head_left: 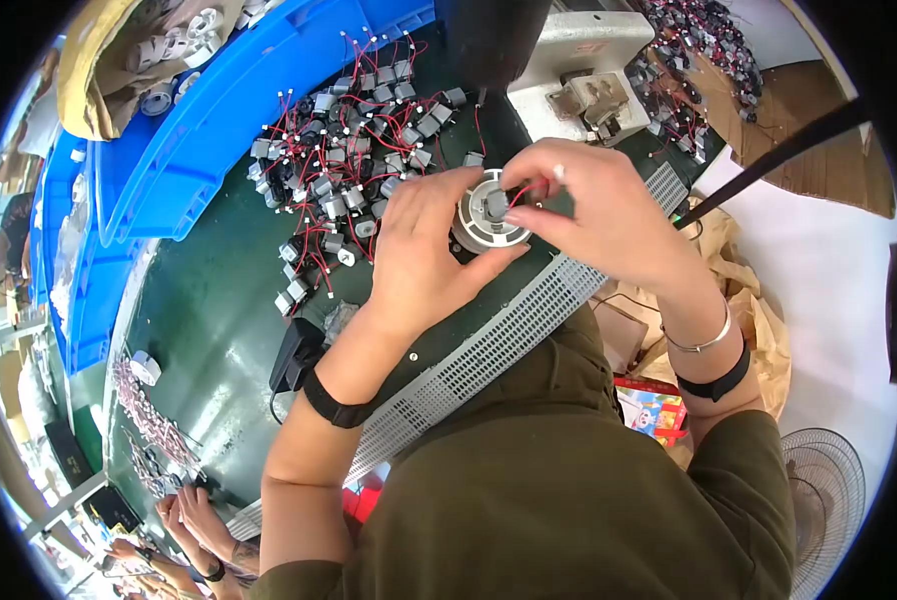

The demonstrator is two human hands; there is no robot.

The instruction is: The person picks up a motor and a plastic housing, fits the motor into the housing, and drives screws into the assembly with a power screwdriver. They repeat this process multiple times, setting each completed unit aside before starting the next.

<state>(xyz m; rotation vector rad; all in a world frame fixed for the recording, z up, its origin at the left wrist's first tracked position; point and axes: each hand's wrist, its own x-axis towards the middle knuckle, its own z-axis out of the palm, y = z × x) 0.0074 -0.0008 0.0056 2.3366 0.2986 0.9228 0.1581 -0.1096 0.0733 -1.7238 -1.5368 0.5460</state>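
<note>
My left hand [417, 238] is wrapped around the side of a round white plastic housing [486, 236], thumb along its near edge and fingers at its far edge. A small grey motor [496, 204] sits in the middle of the housing. My right hand [604, 205] reaches in from the right, its thumb and forefinger closed on the motor's red wires [536, 188]. The fingertips hide part of the wires. Beyond my left hand, a heap of small grey motors with red wires [354, 150] covers the green table [219, 290].
Blue plastic bins [194, 130] stand at the far left, with white parts in a yellow-edged bag [84, 85]. A white metal machine [579, 60] stands behind my right hand. A perforated metal strip [469, 355] lines the table's near edge. Another person's hands [194, 515] work at lower left.
</note>
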